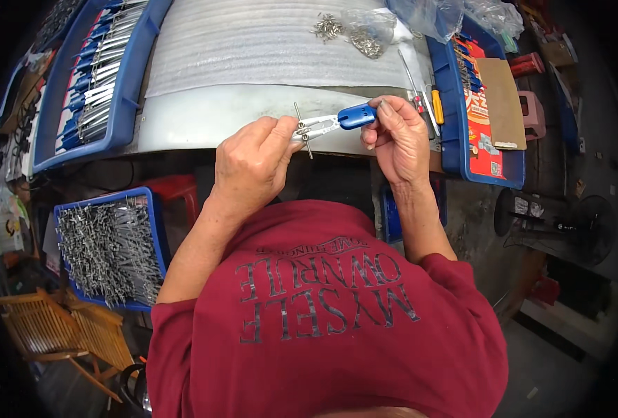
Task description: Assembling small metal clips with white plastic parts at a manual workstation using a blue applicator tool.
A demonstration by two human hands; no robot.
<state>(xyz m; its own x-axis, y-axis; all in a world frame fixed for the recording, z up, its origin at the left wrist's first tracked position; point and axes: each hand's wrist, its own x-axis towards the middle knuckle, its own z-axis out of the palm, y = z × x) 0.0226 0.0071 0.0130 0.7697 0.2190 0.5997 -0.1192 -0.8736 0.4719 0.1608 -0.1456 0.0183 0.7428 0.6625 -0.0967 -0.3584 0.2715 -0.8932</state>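
Observation:
A drawing compass (324, 125) with silver metal legs lies sideways between my two hands, above the near edge of the worktable. My left hand (253, 157) is closed around the leg end, beside the thin cross screw (303, 130). At the other end, my right hand (401, 136) pinches the tip of the blue plastic head (357, 117) between thumb and fingers. The legs run into the open end of that head. Most of the leg tips are hidden inside my left fist.
Blue-headed compasses fill a blue crate (126, 115) at the left. Below it, another blue crate (157, 237) holds many metal compass legs. Small screws (365, 43) lie on white foam (239, 49). A yellow-handled screwdriver (437, 106) lies beside the right crate (511, 167).

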